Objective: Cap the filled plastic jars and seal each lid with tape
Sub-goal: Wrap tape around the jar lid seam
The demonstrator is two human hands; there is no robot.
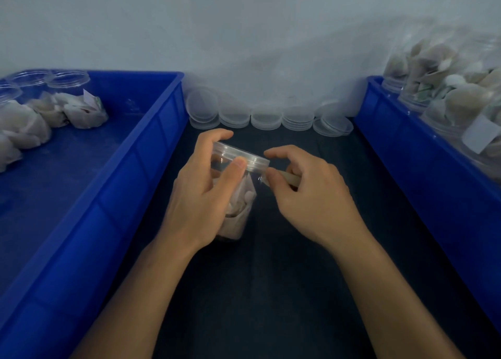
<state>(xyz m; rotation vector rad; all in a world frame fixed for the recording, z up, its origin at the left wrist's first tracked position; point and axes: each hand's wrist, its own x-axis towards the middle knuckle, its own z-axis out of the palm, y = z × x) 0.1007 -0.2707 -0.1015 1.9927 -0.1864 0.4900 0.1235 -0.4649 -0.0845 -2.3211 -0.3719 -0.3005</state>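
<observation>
Your left hand (206, 193) grips the capped jar (238, 196) at mid-mat between both crates while your right hand (306, 193) pinches a tape roll (291, 178) beside the lid (241, 155); taping seems underway, so next press the strip around the seam

A plain, pale grey-white wall (244, 33) fills the upper half of the view, unmarked except for soft shadows toward its right side. Below it lies a dark work surface (271, 291), running from the foot of the wall toward the camera. Two blue plastic crates flank this strip: the left crate (113, 196) stretches along its edge with a tall ribbed side wall, and the right crate (423, 185) mirrors it on the opposite side. The light is dim, cool and even, giving the whole scene a bluish cast.
</observation>
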